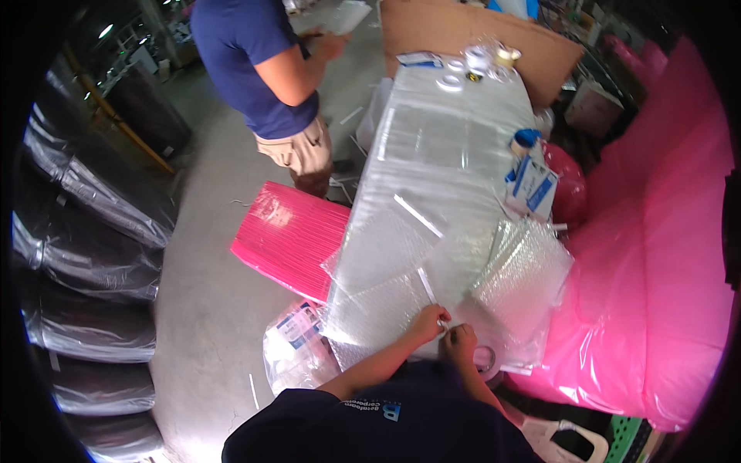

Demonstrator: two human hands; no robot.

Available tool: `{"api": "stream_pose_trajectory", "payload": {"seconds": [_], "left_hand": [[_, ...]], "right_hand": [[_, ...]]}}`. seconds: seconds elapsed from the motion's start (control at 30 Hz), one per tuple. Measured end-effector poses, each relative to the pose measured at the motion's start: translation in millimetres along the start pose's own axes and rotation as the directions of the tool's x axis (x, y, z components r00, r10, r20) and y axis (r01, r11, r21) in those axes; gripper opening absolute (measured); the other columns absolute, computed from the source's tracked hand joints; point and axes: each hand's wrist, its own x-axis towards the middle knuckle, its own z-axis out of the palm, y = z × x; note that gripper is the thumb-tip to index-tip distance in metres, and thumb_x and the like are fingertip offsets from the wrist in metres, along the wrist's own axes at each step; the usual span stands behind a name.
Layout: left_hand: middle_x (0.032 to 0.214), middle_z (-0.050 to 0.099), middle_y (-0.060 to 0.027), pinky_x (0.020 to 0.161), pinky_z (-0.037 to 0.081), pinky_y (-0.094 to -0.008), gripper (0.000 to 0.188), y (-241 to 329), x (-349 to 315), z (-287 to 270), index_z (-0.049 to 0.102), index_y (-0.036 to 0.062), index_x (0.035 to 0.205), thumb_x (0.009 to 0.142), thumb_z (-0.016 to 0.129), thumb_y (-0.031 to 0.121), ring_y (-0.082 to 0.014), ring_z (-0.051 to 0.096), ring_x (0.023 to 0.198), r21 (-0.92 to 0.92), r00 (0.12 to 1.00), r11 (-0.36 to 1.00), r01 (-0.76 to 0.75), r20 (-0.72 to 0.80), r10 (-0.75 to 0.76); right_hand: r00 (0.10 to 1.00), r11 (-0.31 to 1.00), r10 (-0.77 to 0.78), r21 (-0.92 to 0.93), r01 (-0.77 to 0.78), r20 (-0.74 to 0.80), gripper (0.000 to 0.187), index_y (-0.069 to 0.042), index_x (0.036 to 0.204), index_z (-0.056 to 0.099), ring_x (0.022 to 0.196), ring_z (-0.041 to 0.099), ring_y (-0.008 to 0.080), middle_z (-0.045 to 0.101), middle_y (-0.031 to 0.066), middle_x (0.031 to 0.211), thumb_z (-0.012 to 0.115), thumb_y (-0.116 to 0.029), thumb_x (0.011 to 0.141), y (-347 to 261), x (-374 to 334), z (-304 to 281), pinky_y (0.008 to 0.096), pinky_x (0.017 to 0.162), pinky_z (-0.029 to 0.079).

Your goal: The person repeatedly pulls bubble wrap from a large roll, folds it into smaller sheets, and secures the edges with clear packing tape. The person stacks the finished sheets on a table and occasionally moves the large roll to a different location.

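My left hand [430,322] and my right hand [461,340] are close together at the near end of the table, fingers pinched. Something small and pale shows between the fingertips, too small to name. Left of my hands lies a clear bubble wrap sheet [378,310] with a white strip [427,285] along its right edge. Another bubble wrap sheet [386,235], also edged with a white strip [417,215], lies beyond it. On the right is a stack of bubble wrap pieces [525,270]. A tape roll [485,359] sits beside my right wrist.
The long table [432,170] has a plastic-covered top, with several tape rolls [450,82] at its far end. Large pink wrapped bundles [617,285] stand right. A pink ribbed bundle [289,239] and a clear bag [297,347] are left. Another person [258,69] stands far left.
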Motion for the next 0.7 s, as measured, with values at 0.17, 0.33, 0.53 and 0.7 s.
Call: {"api": "stream_pose_trajectory", "payload": {"seconds": [0.17, 0.33, 0.53, 0.7], "left_hand": [[0.080, 0.063, -0.0105, 0.071, 0.050, -0.0340, 0.025, -6.7, -1.6, 8.9, 0.066, 0.0058, 0.080, 0.057, 0.072, 0.000, -0.0242, 0.063, 0.079, 0.029, 0.998, 0.998, 0.056, -0.002, -0.056], [0.089, 0.064, -0.0095, 0.076, 0.051, -0.0347, 0.030, -11.7, 13.9, -0.2, 0.067, 0.0076, 0.087, 0.058, 0.071, 0.003, -0.0250, 0.062, 0.083, 0.124, 0.988, 0.991, 0.054, 0.140, -0.071], [0.096, 0.061, -0.0093, 0.074, 0.049, -0.0338, 0.025, 14.0, 0.2, -4.0, 0.064, 0.0065, 0.092, 0.069, 0.074, 0.012, -0.0243, 0.059, 0.088, 0.117, 0.999, 0.993, -0.016, 0.045, 0.011], [0.113, 0.053, -0.0109, 0.087, 0.044, -0.0354, 0.039, 16.3, -12.4, -8.6, 0.060, 0.0081, 0.101, 0.067, 0.077, 0.015, -0.0284, 0.052, 0.104, 0.238, 0.987, 0.959, -0.156, 0.071, 0.143]], "right_hand": [[0.996, 0.996, 0.077, 0.037, -0.079, 0.032, 0.012, -0.004, 0.071, 0.051, 0.068, 0.053, 0.0329, 0.051, 0.0135, 0.070, 0.063, -0.007, 0.070, 7.2, -14.1, 1.2, 0.0436, 0.060, 0.041], [0.987, 0.993, 0.021, 0.114, -0.040, 0.158, 0.015, -0.001, 0.085, 0.051, 0.080, 0.051, 0.0378, 0.051, 0.0191, 0.082, 0.057, -0.006, 0.072, 6.5, -1.4, -14.9, 0.0447, 0.069, 0.041], [0.977, 0.945, -0.065, 0.328, -0.005, 0.205, 0.043, 0.003, 0.108, 0.051, 0.095, 0.049, 0.0366, 0.050, 0.0212, 0.099, 0.054, -0.016, 0.069, 8.6, -1.4, -35.2, 0.0403, 0.087, 0.040], [0.964, 0.943, -0.074, 0.332, -0.015, 0.255, 0.049, 0.002, 0.114, 0.049, 0.100, 0.048, 0.0368, 0.050, 0.0202, 0.106, 0.056, -0.023, 0.072, 0.7, 1.9, -39.5, 0.0420, 0.089, 0.040]]}}
